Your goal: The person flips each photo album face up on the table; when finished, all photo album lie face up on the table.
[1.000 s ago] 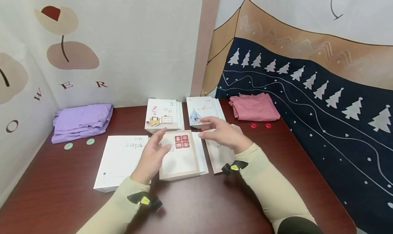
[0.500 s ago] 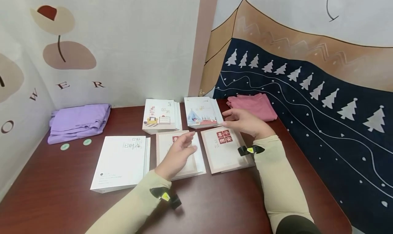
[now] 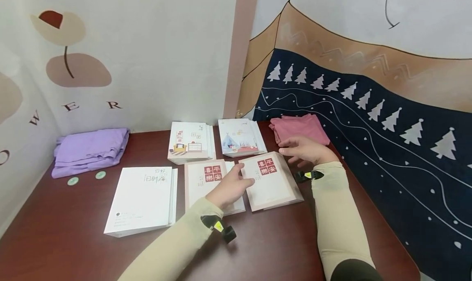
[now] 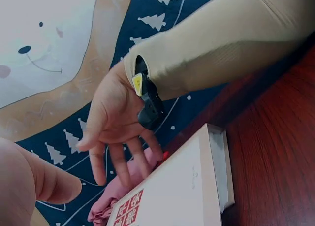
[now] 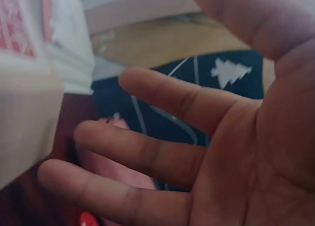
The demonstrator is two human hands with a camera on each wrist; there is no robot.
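Note:
A thick cream book (image 3: 271, 191) with a red character square lies at the right of the front row. My left hand (image 3: 231, 186) is at its left edge, fingers extended, overlapping the middle book (image 3: 200, 195), which has a like cover. To the right of the cream book my right hand (image 3: 309, 150) hovers by its upper corner, palm facing the book. In the right wrist view the fingers (image 5: 147, 149) of that hand are spread and hold nothing. The left wrist view shows the same book (image 4: 172, 191) with my right hand (image 4: 120, 122) beyond it.
A white book (image 3: 141, 199) lies front left; two illustrated books, one with a sofa (image 3: 188, 139) and one with a tent (image 3: 239, 137), lie behind. Folded purple cloth (image 3: 90, 150) with green buttons (image 3: 100, 175) is left, pink cloth (image 3: 300, 127) back right. A red button (image 5: 88, 219) shows near the pink cloth.
Both hands have moved right: the left from the middle book to the right book's left edge, the right from over that book to its right side. The head view has shifted slightly.

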